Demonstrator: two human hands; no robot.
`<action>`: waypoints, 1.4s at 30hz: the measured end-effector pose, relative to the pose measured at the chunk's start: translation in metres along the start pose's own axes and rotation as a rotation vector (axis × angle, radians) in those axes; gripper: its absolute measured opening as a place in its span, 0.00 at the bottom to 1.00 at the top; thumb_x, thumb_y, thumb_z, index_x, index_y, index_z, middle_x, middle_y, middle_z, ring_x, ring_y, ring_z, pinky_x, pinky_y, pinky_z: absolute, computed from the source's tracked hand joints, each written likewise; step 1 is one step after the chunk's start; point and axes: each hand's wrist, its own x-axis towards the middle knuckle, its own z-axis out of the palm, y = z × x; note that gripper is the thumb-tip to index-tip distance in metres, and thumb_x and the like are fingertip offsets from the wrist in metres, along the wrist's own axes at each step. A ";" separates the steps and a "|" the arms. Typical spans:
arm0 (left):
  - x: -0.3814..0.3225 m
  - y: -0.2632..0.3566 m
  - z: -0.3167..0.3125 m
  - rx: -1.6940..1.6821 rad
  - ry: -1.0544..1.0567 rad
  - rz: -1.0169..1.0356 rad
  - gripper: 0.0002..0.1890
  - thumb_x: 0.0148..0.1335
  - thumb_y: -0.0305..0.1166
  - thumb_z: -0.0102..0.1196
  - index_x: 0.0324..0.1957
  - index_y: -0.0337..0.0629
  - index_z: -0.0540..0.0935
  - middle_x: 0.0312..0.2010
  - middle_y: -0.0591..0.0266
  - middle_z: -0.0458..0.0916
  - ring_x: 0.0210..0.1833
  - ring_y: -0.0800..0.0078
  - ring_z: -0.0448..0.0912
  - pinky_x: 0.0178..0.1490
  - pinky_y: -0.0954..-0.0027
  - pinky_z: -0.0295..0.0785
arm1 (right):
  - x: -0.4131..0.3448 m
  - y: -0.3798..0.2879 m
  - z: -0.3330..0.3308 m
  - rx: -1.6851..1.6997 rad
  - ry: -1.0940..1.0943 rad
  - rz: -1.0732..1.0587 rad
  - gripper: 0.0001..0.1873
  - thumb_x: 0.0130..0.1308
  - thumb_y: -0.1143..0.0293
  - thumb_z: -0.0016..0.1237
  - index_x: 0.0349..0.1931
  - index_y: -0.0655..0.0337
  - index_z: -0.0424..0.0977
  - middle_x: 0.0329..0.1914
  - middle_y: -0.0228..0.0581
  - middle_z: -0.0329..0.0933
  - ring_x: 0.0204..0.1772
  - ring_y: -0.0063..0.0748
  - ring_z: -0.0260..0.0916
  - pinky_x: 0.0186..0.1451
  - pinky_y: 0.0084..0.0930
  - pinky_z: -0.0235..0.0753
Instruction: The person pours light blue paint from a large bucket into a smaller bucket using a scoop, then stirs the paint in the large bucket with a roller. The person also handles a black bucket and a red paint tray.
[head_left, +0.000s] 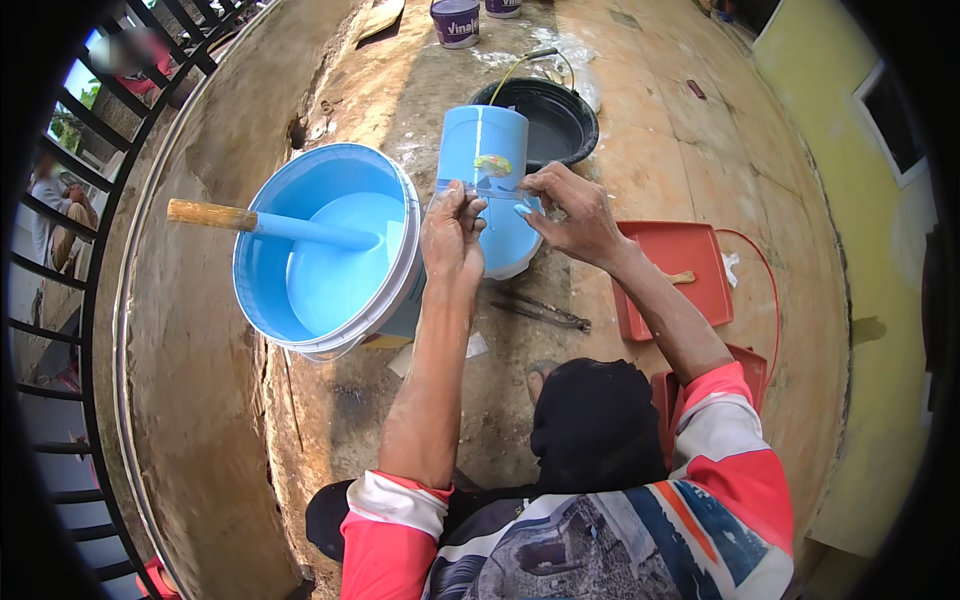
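My left hand (454, 232) pinches one end of a clear plastic strip (487, 189). At its other end the fingers of my right hand (566, 206) are closed, with light blue paint on a fingertip. Right behind the strip is a light blue cylindrical piece (460, 139) bearing a green and yellow sticker; whether the two are joined I cannot tell. Below it shows a blue-coated round container (510, 244), partly covered by my hands. To the left stands a large white bucket (411, 225) of light blue paint, with a wooden-handled stick (214, 215) leaning in it.
A black bucket (581, 124) with a wire handle sits beyond my hands. Pincers (544, 311) lie on the floor near a red paint tray (705, 259) holding a brush (681, 277). Purple paint pails (456, 26) stand farther off. Black railings (86, 285) run along the left, with people beyond.
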 end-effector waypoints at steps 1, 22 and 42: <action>0.000 0.000 -0.001 -0.006 0.000 0.005 0.06 0.70 0.34 0.61 0.39 0.43 0.81 0.30 0.67 0.83 0.30 0.77 0.83 0.31 0.77 0.73 | -0.008 0.002 -0.001 0.016 0.019 0.056 0.14 0.55 0.74 0.63 0.41 0.60 0.76 0.35 0.35 0.76 0.32 0.33 0.77 0.35 0.29 0.78; -0.011 0.002 0.008 -0.088 -0.054 0.008 0.07 0.71 0.35 0.60 0.38 0.43 0.81 0.31 0.67 0.82 0.32 0.76 0.81 0.36 0.73 0.72 | -0.087 0.013 0.065 0.064 -0.010 0.726 0.09 0.60 0.65 0.61 0.35 0.59 0.77 0.20 0.39 0.75 0.28 0.44 0.79 0.34 0.41 0.74; -0.011 -0.002 0.004 -0.134 -0.037 0.005 0.07 0.69 0.35 0.63 0.42 0.45 0.81 0.33 0.69 0.80 0.36 0.76 0.78 0.45 0.71 0.70 | -0.134 0.011 0.116 1.082 0.103 1.492 0.30 0.74 0.51 0.52 0.62 0.69 0.65 0.54 0.51 0.73 0.57 0.47 0.78 0.50 0.43 0.86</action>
